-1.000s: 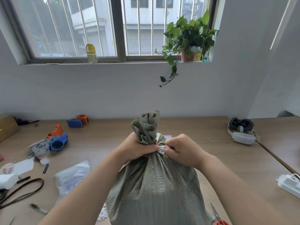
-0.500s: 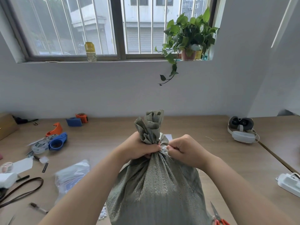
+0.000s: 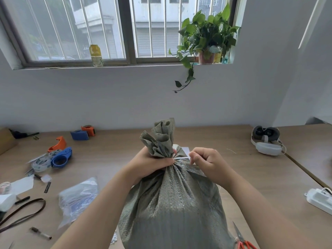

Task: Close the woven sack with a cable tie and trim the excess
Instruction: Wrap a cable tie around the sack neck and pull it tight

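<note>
**A:** So, where does the sack stand?

**B:** Upright on the worktop, its mouth gathered into a ruffle on top. The left hand is at the sack's left side, its fingers curled tight round the neck just under that ruffle.

**A:** And the cable tie?

**B:** It seems to be looped round the sack's neck, beside the left hand. Its white tail runs out to the sack's right, where the right hand pinches it between thumb and curled fingers. Whether the loop is fully snug I cannot tell, because the hands hide the lock.

**A:** How will it handle?

**B:** I'd judge the woven cloth soft but slick and springy, so the pleats will want to spread. The grip belongs right below the ruffle, close against the tie. The sack looks full and stands by itself, so it is probably weighty enough not to tip under a sideways pull. The tail is thin and smooth, so it should be pinched close to the neck or it may slip.

**A:** And the trimming?

**B:** Not yet done. The scissors lie on the worktop by the sack's lower right.
</note>
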`<action>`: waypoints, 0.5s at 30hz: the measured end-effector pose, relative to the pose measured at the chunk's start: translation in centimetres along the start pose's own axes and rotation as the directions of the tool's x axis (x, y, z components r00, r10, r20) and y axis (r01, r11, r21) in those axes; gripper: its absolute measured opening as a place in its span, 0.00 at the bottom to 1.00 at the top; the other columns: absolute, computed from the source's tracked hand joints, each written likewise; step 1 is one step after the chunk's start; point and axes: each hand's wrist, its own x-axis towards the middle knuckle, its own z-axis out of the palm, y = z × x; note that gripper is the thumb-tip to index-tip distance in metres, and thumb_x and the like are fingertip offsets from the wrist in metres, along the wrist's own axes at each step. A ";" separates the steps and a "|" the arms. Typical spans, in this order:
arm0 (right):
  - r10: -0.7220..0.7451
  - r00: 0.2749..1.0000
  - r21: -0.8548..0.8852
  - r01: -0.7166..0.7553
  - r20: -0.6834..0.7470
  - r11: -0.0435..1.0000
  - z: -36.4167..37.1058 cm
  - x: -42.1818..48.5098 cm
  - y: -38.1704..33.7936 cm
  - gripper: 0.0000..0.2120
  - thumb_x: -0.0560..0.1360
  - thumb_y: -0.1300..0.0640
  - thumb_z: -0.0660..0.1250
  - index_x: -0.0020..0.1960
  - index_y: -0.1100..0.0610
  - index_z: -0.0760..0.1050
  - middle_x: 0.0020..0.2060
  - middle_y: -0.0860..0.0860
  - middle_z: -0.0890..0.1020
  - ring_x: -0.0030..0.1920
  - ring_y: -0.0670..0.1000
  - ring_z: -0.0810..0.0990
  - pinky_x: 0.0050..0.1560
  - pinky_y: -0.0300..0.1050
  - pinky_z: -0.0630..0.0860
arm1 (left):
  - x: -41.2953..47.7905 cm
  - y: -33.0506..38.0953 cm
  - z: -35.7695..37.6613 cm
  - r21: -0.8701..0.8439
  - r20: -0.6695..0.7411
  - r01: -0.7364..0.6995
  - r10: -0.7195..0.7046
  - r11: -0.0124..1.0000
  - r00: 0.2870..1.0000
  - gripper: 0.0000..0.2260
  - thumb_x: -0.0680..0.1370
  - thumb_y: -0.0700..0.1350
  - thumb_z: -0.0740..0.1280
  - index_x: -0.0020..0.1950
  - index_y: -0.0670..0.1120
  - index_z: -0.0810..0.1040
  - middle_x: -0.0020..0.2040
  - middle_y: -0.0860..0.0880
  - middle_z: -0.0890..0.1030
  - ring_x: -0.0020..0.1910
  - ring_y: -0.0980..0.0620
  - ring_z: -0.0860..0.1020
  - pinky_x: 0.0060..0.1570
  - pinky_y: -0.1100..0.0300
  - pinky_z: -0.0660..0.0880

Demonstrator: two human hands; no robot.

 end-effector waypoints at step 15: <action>0.692 0.708 0.189 -0.667 -0.140 0.721 0.0 -11.8 15.2 0.13 0.83 0.58 0.58 0.46 0.61 0.79 0.26 0.53 0.75 0.22 0.49 0.67 0.24 0.40 0.65 | 1.5 0.9 1.1 0.034 -0.010 0.037 -0.036 0.999 0.999 0.18 0.71 0.37 0.71 0.59 0.49 0.83 0.54 0.50 0.86 0.55 0.54 0.83 0.58 0.58 0.77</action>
